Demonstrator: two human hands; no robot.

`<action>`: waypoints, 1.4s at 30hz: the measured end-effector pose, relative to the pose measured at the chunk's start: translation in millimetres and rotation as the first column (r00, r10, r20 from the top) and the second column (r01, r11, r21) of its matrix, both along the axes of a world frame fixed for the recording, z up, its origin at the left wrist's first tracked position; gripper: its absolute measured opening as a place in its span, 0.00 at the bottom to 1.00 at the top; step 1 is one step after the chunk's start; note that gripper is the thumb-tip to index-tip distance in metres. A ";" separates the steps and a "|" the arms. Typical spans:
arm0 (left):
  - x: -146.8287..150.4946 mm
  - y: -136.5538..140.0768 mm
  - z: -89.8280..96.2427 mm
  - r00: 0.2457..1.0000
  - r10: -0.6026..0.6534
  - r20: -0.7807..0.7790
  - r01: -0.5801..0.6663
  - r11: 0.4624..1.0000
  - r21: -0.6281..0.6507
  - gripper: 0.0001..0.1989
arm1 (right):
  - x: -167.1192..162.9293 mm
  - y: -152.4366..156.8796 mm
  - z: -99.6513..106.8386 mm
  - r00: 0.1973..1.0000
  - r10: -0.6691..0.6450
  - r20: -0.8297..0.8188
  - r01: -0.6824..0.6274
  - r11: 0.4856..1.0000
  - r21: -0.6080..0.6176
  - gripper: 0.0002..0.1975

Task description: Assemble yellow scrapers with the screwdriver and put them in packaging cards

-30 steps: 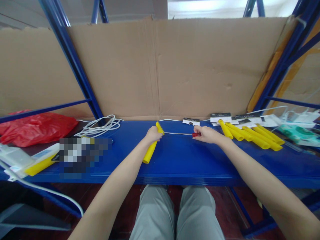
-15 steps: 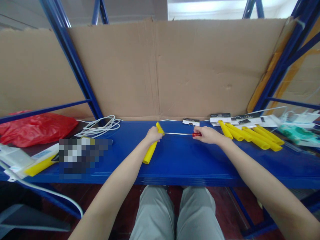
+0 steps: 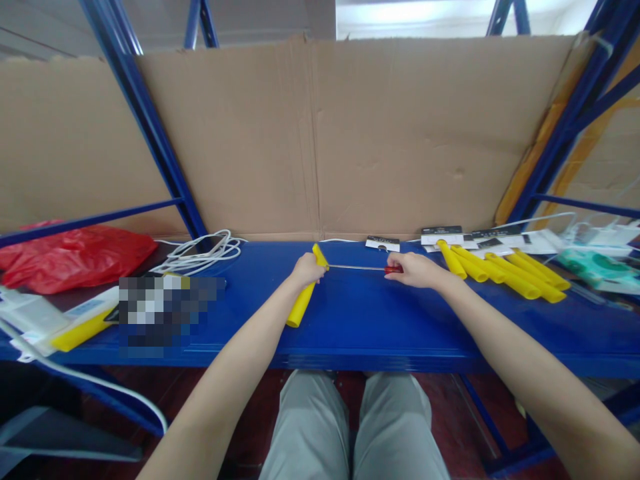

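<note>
A tall brown cardboard sheet (image 3: pixel 400 133) stands behind a long blue metal tabletop (image 3: pixel 370 320). A crumpled red plastic bag (image 3: pixel 75 257) lies at the far left. Around mid-table, the left hand (image 3: pixel 307 269) wraps a slanting yellow tubular piece (image 3: pixel 301 308). The right hand (image 3: pixel 413 269) pinches a red-handled screwdriver with a slim metal shaft (image 3: pixel 393 270), its far end reaching the yellow piece's upper part.

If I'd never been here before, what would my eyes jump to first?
Probably the bright yellow, tube-shaped piece in the left hand, near the middle of the shiny blue table, with a red-handled tool stretching its thin metal shaft to it from the right hand. Next might come the bunch of yellow tubes toward the table's right side, and the crumpled red plastic bag at the far left.
</note>
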State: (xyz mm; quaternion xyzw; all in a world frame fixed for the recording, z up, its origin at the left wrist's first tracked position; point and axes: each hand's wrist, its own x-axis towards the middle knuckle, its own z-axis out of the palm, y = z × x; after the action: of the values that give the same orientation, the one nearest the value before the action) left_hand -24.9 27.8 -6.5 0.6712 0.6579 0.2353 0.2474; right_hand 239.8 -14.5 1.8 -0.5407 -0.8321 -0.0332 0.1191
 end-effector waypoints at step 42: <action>1.4 -4.0 3.1 0.998 -0.042 -0.046 0.042 0.999 0.011 0.07 | -5.4 -0.1 -2.1 0.998 0.000 0.070 0.005 0.997 -0.080 0.10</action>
State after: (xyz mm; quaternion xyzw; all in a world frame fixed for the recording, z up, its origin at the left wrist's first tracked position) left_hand -23.5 23.8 -3.4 0.6915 0.6479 0.2184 0.2332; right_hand 234.4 -14.6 -0.2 -0.5445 -0.8358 -0.0186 0.0682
